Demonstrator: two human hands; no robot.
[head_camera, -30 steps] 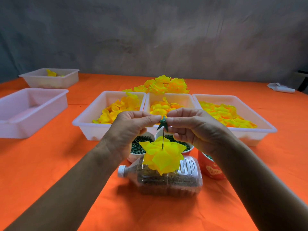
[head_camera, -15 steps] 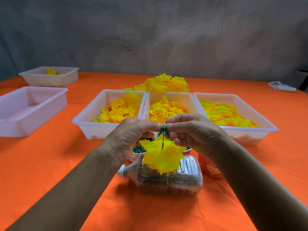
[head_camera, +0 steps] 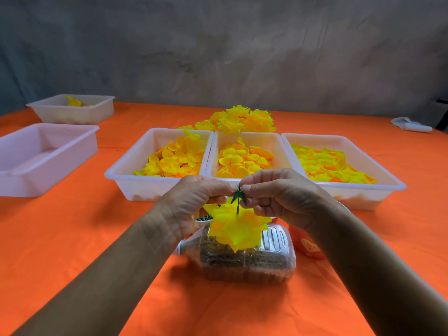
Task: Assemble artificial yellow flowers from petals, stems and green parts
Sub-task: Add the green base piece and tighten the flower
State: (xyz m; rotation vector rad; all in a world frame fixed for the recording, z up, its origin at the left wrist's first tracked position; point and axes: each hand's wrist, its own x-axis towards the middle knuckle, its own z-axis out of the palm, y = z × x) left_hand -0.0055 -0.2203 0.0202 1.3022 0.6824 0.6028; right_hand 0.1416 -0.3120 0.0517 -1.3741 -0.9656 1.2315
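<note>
My left hand (head_camera: 194,207) and my right hand (head_camera: 278,195) meet fingertip to fingertip above the table. Between them they pinch the top of a thin stem carrying a small green star-shaped part (head_camera: 238,197). A yellow flower head (head_camera: 236,229) hangs upside down on the stem below the green part. Three white trays hold loose yellow petals: left (head_camera: 126,172), middle (head_camera: 244,160), right (head_camera: 388,180). A heap of finished yellow flowers (head_camera: 240,120) lies behind the trays.
A clear plastic bottle (head_camera: 244,260) of dark bits lies on its side under the flower. A cup of green parts (head_camera: 203,218) and a red cup (head_camera: 306,244) stand beside it. Two more white trays (head_camera: 46,151) (head_camera: 72,110) sit at left on the orange cloth.
The green part has slid down the stem toward the petals. My fingertips have closed in at the stem's top.
</note>
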